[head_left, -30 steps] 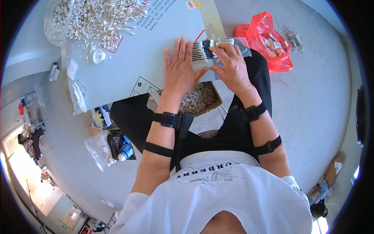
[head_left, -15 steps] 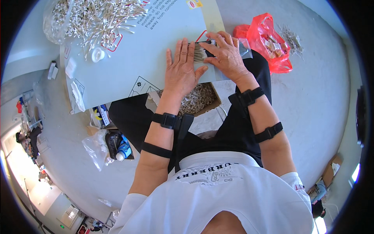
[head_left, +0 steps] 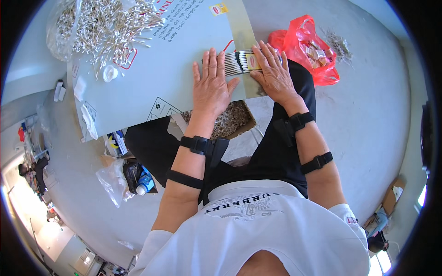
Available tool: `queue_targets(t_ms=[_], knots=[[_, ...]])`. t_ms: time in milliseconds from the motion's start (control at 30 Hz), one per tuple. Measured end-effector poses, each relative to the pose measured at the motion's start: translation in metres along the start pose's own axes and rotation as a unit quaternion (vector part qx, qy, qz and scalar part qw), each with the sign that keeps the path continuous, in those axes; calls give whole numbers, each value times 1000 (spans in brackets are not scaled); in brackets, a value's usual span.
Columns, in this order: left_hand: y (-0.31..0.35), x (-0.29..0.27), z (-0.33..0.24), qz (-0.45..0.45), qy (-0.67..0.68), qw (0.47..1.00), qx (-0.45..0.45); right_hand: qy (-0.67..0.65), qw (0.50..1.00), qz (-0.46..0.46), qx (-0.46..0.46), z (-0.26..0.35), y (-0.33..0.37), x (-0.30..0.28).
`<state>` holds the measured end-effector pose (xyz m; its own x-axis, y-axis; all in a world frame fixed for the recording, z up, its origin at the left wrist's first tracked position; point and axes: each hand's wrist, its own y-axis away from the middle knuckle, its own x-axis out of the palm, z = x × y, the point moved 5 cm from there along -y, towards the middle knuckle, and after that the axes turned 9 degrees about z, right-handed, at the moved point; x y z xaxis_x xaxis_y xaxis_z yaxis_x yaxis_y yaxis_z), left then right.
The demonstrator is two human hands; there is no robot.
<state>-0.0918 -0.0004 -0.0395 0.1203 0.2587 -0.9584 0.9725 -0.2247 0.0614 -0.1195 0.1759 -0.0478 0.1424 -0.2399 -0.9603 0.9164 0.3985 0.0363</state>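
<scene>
A flat row of cotton swabs (head_left: 232, 64), with a band of black tips across its middle, lies near the right edge of a pale grey board (head_left: 170, 83). A small yellow label (head_left: 252, 61) sits over the row's right part, seemingly on a clear packet. My left hand (head_left: 211, 87) rests flat, fingers stretched out, against the row's left end. Across the right end lies my right hand (head_left: 276, 76), palm down with its fingers extended, hiding part of the packet. Neither hand grips anything visible.
Loose cotton swabs (head_left: 117, 32) are heaped at the board's far left, beside a clear plastic bag (head_left: 62, 34) and a small white round container (head_left: 109, 73). A red plastic bag (head_left: 299, 43) holding packets stands right of the board. Below its near edge is an open carton (head_left: 252, 120).
My right hand has flattened and shifted slightly right, uncovering the black tips and yellow label. My left hand stays flat at the row's left end. The view has shifted a little.
</scene>
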Motion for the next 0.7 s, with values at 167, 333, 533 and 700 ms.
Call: queue_targets(t_ms=[167, 333, 533, 700], knots=[[-6, 4, -8, -4, 16, 1000, 11, -2, 1000, 16, -5, -1, -1, 2], [-13, 7, -23, -7, 22, 999, 22, -20, 999, 15, -21, 2, -3, 2], [-18, 5, -18, -76, 125, 989, 39, -290, 928, -205, 113, -37, -3, -12], [-31, -3, 4, -161, 428, 889, -9, -577, 786, -103, 196, -62, -28, 24]])
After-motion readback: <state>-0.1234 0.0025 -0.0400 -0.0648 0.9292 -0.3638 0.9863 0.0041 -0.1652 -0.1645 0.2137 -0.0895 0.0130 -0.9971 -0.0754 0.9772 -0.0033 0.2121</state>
